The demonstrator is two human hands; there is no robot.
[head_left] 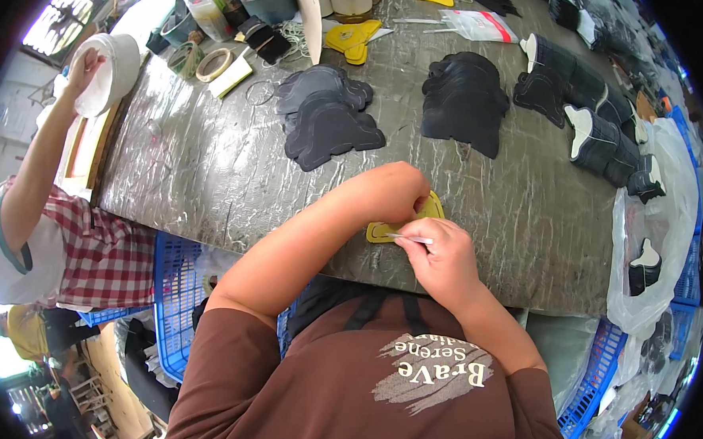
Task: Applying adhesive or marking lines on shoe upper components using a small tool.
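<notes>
Close to the table's near edge lies a yellow template with a curved outline and slots cut in it. My left hand bends over it with curled fingers pressed onto its top, covering much of it. A thin, pale pen-like stick is pinched in my right hand, its tip at the template's lower edge. Whatever lies under the template is hidden. Beyond my hands are overlapping black cut pieces on the left and a neat stack of black pieces on the right.
Black pieces with white parts line the table's right side beside a clear plastic bag. Tubs and tape rolls crowd the far left, near another yellow template. A co-worker's hand is by a white bucket; a blue crate stands below.
</notes>
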